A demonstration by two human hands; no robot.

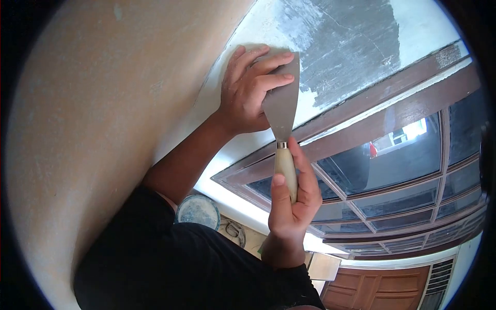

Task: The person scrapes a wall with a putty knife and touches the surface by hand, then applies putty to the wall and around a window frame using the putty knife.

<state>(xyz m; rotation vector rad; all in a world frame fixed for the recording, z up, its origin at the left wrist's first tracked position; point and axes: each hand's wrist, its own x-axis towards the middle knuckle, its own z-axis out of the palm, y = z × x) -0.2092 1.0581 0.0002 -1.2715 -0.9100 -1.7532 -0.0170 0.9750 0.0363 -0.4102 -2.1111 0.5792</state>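
A putty knife (283, 111) with a wide metal blade and a pale handle points up against the wall. My right hand (298, 199) is closed around the handle, thumb on one side and index finger stretched along the other towards the ferrule. With spread fingers, my left hand (250, 85) lies over the blade, two fingertips resting on its face near the upper edge. Behind the blade is white wall, and just right of it a grey patch (351, 46) with a rough, smeared border and fine cracks.
A brown window frame (361, 111) with glass panes runs along the right. The beige wall (113, 93) fills the left side. Below my arms are a round bucket (199, 212) with whitish contents and a coiled cable (235, 231). A brown wooden door (377, 287) stands at the lower right.
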